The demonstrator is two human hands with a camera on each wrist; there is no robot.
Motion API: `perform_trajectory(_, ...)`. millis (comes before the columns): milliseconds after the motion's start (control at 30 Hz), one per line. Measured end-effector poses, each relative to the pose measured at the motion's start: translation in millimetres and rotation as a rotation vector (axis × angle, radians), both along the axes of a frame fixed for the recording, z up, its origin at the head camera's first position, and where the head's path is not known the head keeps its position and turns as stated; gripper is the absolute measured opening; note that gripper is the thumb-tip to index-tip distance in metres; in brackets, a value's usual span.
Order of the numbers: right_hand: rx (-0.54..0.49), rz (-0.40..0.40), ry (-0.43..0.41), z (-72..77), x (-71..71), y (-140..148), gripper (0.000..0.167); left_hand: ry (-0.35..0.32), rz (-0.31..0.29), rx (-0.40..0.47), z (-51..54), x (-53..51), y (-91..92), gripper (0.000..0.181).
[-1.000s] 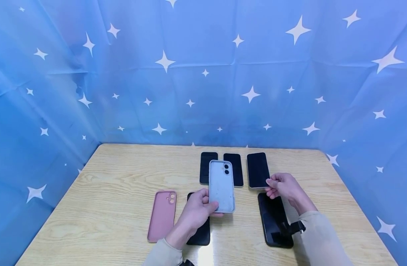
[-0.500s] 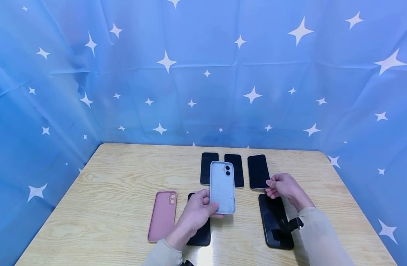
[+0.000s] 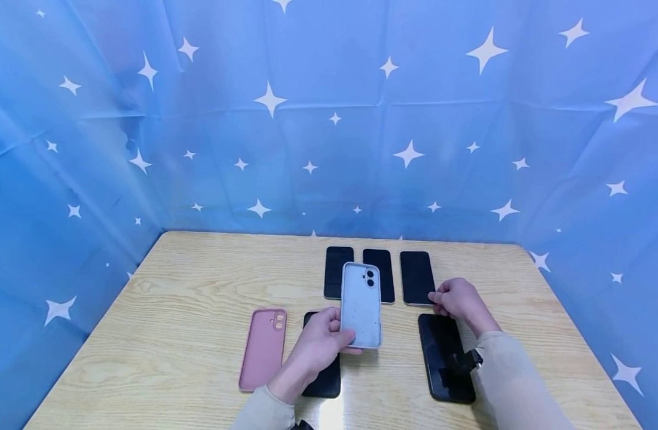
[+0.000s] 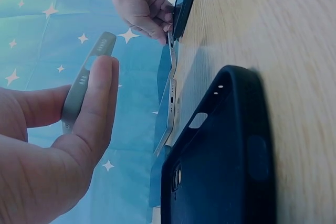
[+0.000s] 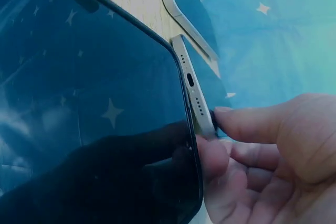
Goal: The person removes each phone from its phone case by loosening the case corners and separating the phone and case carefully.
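My left hand [image 3: 323, 340] grips a pale blue-grey phone case [image 3: 361, 304] by its lower left corner, thumb inside and fingers beneath. That case hangs above the table with its hollow side up; its edge shows in the left wrist view. With thumb and fingers my right hand [image 3: 460, 301] pinches the near right corner of a phone [image 3: 416, 278], the rightmost of the back row. Seen from the right wrist, the phone's bottom edge [image 5: 191, 82] has a charging port and speaker holes. Under my left forearm lies a black phone case [image 4: 215, 145], partly covered.
A pink phone case [image 3: 262, 349] lies at the left. Two more phones, the left one [image 3: 336, 272] and the middle one [image 3: 379, 275], lie in the back row, partly behind the held case. A black-edged phone [image 3: 446, 358] lies near my right wrist. A starry curtain [image 3: 329, 119] surrounds the table.
My left hand has drifted slightly right and nearer with the pale case. The phone pinched by my right hand has straightened a little, its far end shifting nearer. The other things stayed put.
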State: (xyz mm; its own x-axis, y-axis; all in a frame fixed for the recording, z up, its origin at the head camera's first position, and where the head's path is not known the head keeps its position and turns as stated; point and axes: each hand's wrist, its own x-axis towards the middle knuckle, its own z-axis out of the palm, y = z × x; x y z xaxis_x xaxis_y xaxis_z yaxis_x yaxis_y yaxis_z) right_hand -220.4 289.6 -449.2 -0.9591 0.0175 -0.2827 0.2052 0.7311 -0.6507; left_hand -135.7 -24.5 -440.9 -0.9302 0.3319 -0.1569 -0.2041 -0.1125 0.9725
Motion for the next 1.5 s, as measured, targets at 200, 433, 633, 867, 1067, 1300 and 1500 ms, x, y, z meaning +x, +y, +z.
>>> perform_trajectory(200,0.024,-0.043,0.004,3.8,0.5,-1.3,0.023,-0.003,-0.009,-0.012,-0.7,0.8,0.5,0.025)
perform_trajectory(433,0.045,-0.042,0.016,6.5,1.7,-2.6,0.018,-0.005,-0.011,-0.023,-1.6,1.2,1.9,0.023)
perform_trajectory(633,0.086,-0.028,0.042,5.8,4.9,-4.4,0.016,-0.003,-0.017,-0.037,-1.9,2.4,2.0,0.023)
perform_trajectory(867,0.092,0.001,0.105,6.1,8.3,-5.8,0.019,-0.011,-0.031,-0.07,-0.7,3.3,2.2,0.019)
perform_trajectory(1067,0.062,0.008,0.139,9.2,11.7,-8.9,0.022,-0.027,-0.049,-0.076,-1.6,5.1,4.1,0.022)
perform_trajectory(1300,0.001,0.02,0.166,11.0,16.4,-13.9,0.02,-0.035,-0.067,-0.081,-4.5,7.2,5.0,0.025)
perform_trajectory(1500,-0.028,0.029,0.2,11.4,19.1,-19.2,0.017,-0.063,-0.079,-0.086,-5.0,10.5,6.4,0.023)
